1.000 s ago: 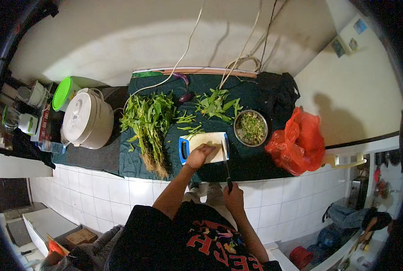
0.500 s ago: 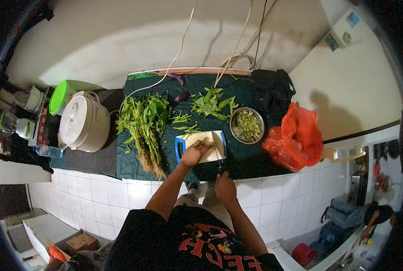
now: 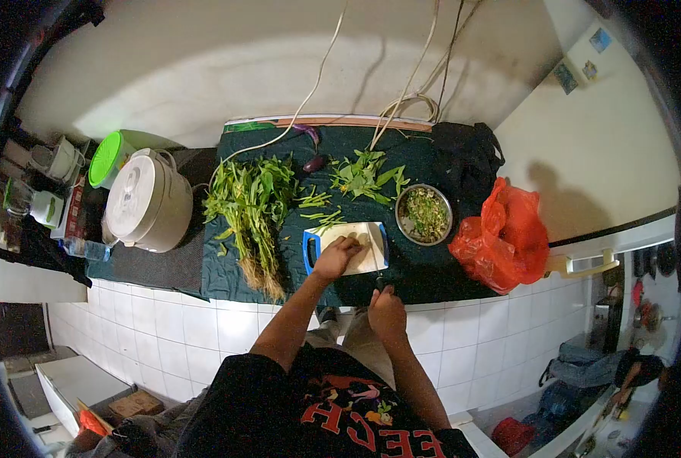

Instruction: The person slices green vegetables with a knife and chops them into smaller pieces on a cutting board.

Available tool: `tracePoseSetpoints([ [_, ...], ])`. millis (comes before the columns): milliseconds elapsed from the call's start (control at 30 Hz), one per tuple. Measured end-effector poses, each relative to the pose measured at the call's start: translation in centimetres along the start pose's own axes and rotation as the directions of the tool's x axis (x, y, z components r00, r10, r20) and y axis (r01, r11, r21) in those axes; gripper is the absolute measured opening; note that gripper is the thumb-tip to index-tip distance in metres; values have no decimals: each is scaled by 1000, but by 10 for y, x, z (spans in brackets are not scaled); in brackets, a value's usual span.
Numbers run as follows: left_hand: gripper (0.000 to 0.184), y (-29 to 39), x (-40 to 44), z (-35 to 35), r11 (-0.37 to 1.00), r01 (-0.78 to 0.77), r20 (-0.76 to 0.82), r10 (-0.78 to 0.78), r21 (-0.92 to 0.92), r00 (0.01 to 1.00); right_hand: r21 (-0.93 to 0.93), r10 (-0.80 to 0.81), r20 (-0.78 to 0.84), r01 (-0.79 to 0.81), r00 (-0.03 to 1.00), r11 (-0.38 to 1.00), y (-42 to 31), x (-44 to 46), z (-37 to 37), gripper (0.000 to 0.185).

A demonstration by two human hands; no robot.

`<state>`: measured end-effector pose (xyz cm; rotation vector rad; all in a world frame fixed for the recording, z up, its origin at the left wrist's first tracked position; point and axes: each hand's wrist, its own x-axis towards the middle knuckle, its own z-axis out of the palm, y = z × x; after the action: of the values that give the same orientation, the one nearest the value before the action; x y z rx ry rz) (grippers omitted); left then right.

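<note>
My right hand (image 3: 387,311) is closed round the dark handle of a knife (image 3: 376,256), whose thin blade lies across the right part of the cutting board (image 3: 327,235). The board is white with blue ends. On it rests my left hand (image 3: 337,258), fingers bent and drawn together close to the left of the blade. A small brownish piece (image 3: 364,238) shows at its fingertips, its kind unclear. Just behind the board lie cut green stems (image 3: 326,218). To the right stands a metal bowl (image 3: 423,214) of chopped green and pale pieces.
A rooted leafy bunch (image 3: 252,210) lies left of the board; picked leaves (image 3: 367,177) and a purple eggplant (image 3: 313,162) lie behind. A red plastic bag (image 3: 504,240) stands right, a rice cooker (image 3: 149,202) left. Another person (image 3: 638,370) is at the far right.
The view has shifted slightly, so everything sits a little further right. My left fingers look slightly more curled on the board; the knife stays in my right hand.
</note>
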<state>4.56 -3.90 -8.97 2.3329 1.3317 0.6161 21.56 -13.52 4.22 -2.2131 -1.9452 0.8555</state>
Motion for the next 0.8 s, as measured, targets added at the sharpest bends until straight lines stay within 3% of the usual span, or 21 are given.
tracePoseSetpoints([
  [267,44,-4,0,3,997,-26,-18,28,77,999,3,68,57,-68,996,998,-2,-6,-4,36],
  [533,47,-7,-5,13,986,-79,17,78,146,997,-34,59,5,-58,998,998,13,-14,12,34],
  [800,44,0,-3,9,971,-40,-18,45,238,999,-25,70,22,-70,997,997,10,-18,10,38],
])
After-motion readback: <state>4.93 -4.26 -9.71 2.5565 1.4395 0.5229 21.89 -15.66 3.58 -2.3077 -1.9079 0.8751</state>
